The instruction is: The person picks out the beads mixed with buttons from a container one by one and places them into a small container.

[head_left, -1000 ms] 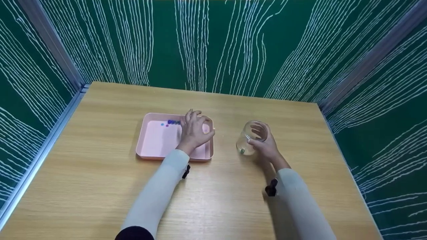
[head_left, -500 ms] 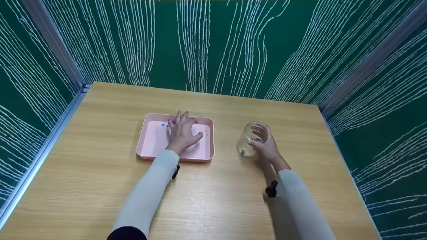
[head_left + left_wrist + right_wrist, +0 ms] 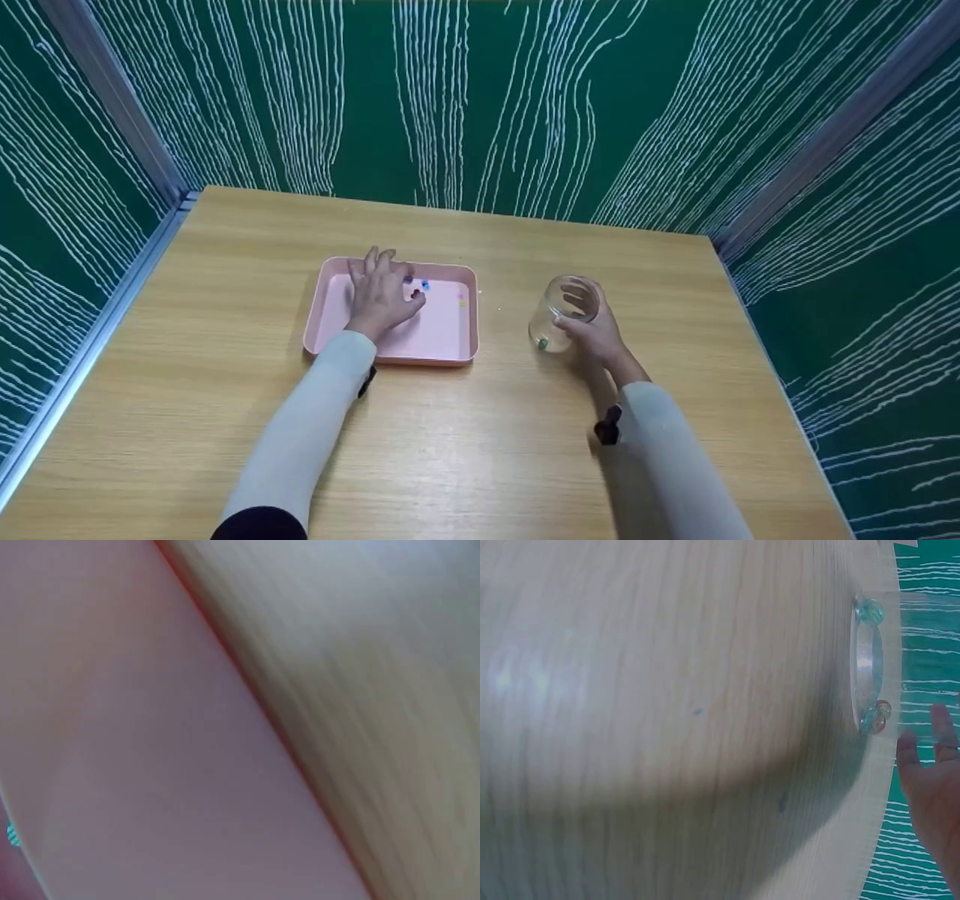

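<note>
My left hand (image 3: 380,298) is over the left half of a pink tray (image 3: 439,337), fingers spread, thumb and forefinger apart beside several small dark and blue balls (image 3: 425,285). Its fingers hide part of the tray floor. The left wrist view shows pink tray surface (image 3: 187,765) and a small turquoise striped spot (image 3: 13,834), too little to identify. To the right, my right hand (image 3: 600,337) grips a clear glass jar (image 3: 546,319), which leans with its mouth toward me. Several glass marbles (image 3: 871,611), greenish and reddish, lie at the jar's bottom.
The tray and jar are on a wooden table (image 3: 480,465). Small pink and yellow dots (image 3: 463,304) show at the tray's right side. Green panels (image 3: 510,112) with white lines surround the table at the back and sides.
My left hand has shifted left across the tray. The balls that stood in a row near the back wall are now spread to its right. The right hand and jar stay put.
</note>
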The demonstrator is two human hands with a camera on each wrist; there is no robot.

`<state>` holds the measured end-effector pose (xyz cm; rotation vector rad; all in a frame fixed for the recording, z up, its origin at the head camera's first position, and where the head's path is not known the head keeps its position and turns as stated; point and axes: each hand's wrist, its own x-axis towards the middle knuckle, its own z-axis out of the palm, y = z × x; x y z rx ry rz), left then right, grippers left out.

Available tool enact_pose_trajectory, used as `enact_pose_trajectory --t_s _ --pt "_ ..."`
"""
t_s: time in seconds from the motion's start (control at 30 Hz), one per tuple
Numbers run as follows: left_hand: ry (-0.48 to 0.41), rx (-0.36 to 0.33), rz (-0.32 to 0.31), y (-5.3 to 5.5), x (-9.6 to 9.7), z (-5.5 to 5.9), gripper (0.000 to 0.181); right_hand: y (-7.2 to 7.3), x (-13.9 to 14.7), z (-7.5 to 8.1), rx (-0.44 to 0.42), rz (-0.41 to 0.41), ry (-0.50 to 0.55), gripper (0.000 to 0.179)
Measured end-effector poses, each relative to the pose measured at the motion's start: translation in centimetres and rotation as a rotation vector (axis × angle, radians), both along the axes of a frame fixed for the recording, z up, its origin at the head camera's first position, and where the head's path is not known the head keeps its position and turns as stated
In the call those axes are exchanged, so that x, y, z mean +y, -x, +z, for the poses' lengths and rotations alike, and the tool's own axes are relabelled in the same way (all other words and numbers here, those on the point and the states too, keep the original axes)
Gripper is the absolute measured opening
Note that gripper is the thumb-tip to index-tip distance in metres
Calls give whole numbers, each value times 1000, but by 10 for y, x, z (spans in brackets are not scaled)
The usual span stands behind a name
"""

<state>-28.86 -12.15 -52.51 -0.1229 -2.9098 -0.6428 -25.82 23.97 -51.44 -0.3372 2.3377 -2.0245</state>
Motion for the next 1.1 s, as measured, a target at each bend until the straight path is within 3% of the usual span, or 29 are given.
enact_pose_trajectory --t_s 0.37,0.6,1.1 --pt "99 -53 66 4 -21 -2 53 0 2 -3 3 -5 23 76" --pt "190 -23 89 6 -31 -3 58 0 1 0 -18 8 -3 78" --pt "258 -86 116 9 -41 -6 62 -1 1 1 -14 -9 -21 78"
